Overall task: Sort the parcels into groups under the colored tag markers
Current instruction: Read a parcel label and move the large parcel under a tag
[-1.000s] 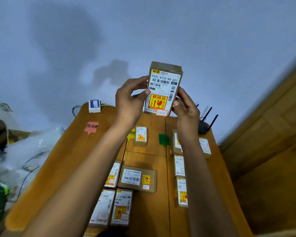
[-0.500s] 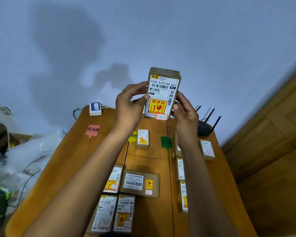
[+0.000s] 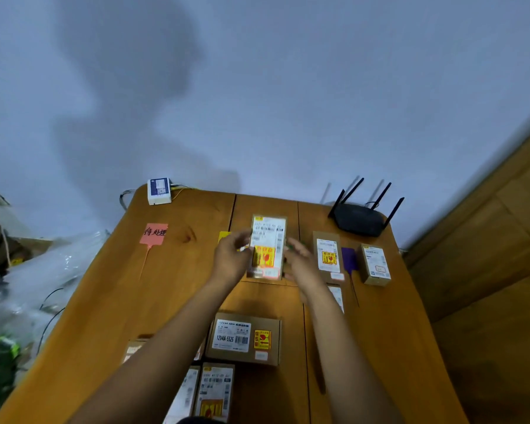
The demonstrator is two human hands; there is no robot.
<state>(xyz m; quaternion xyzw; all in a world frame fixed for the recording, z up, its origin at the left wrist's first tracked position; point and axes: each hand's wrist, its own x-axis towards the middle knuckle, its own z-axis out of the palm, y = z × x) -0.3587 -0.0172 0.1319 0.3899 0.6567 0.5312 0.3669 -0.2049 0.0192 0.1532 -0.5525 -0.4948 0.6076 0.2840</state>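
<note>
Since a moment ago I have brought the parcel point(image 3: 267, 246) down from in front of the wall to low over the far middle of the wooden table point(image 3: 110, 301), and my view has tipped so that more of the table's far edge shows. My left hand point(image 3: 231, 259) grips the parcel's left edge with curled fingers, and my right hand point(image 3: 300, 263) holds its right edge; both are blurred, so I cannot tell whether the parcel already touches the wood. Its label faces up, white at the top with a yellow and red sticker lower down. A yellow tag point(image 3: 224, 237) peeks out just left of my left hand. A pink tag point(image 3: 154, 234) lies well to the left. To the right a purple tag point(image 3: 348, 258) sits between two parcels, one with a yellow sticker point(image 3: 328, 255) and one standing at the table's right side point(image 3: 375, 264). Nearer to me lies a wide box marked 12V4A point(image 3: 245, 339). A black router point(image 3: 360, 220) stands at the far right corner, a small white device point(image 3: 159, 191) at the far left.
</note>
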